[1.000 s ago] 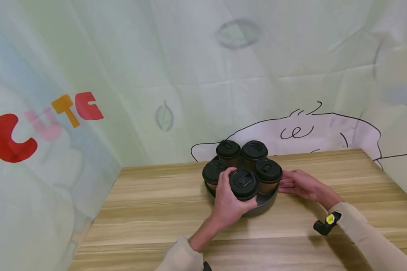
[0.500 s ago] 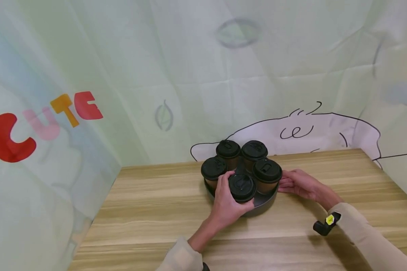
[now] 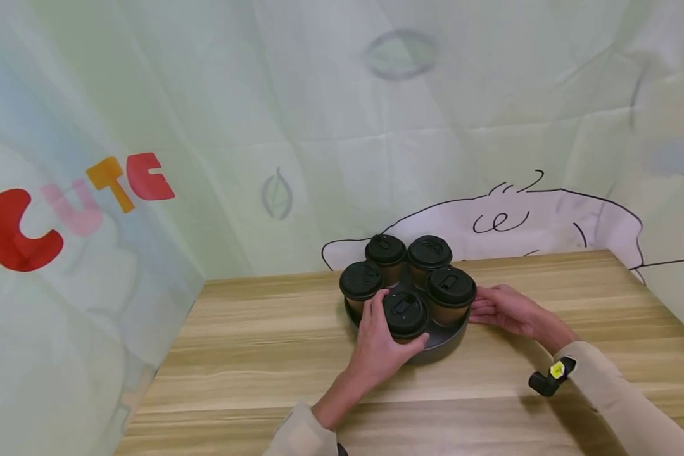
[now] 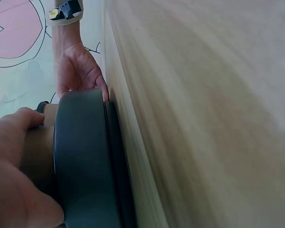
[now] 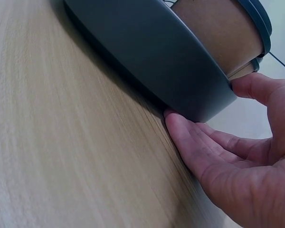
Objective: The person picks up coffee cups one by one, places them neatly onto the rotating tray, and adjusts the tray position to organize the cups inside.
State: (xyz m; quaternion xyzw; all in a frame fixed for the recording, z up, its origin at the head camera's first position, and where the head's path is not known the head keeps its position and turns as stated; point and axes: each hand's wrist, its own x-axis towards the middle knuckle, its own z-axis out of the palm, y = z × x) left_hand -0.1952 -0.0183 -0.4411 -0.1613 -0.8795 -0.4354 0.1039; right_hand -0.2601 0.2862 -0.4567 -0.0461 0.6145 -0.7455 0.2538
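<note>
Inside a round dark grey tray (image 3: 437, 348) stand several brown paper coffee cups with black lids. My left hand (image 3: 376, 345) holds the nearest coffee cup (image 3: 404, 310), fingers on its left side and thumb at its front right. That cup's base is hidden by the hand and the tray wall. On the tray's right side rests my right hand (image 3: 504, 310). The right wrist view shows its thumb on the rim and its fingertips at the bottom edge of the tray wall (image 5: 147, 52). In the left wrist view, the left thumb lies close to the tray rim (image 4: 83, 156).
Behind the held cup are a left cup (image 3: 361, 280), two back cups, one of them the back right cup (image 3: 429, 252), and a right cup (image 3: 450, 287). The wooden table (image 3: 262, 342) meets a printed curtain (image 3: 296, 152) at the back and left.
The left hand has brought the held cup slightly left and lower in the tray. The left cup is a little farther back. My right hand has stayed at the tray's side.
</note>
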